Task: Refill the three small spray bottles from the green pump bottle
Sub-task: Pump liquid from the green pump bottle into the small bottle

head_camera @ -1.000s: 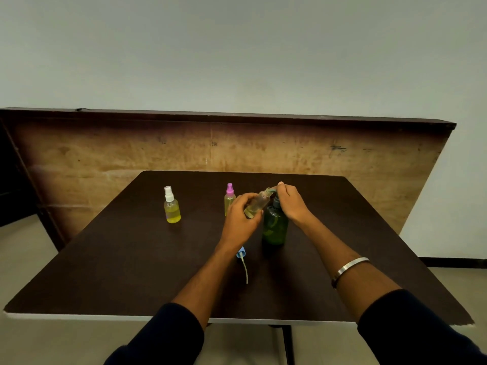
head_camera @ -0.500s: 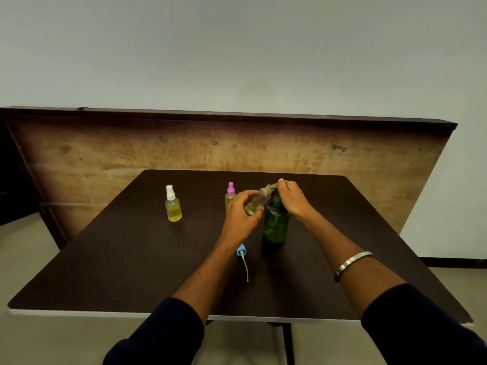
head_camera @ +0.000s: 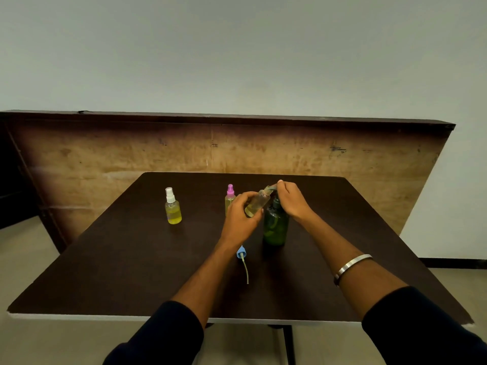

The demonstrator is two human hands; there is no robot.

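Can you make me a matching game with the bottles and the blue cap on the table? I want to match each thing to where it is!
Things:
1. white-capped bottle
2. green pump bottle
3. blue spray cap
4. clear open bottle

Places:
A. lying on the table, tube pointing toward the person
B. held tilted in the left hand
C. standing alone, far left
D. standing under the right hand

Pairs: 1-C, 2-D, 3-A, 4-B

Dark brown table (head_camera: 131, 259) before a wooden board (head_camera: 105, 159), pale wall (head_camera: 237, 48).
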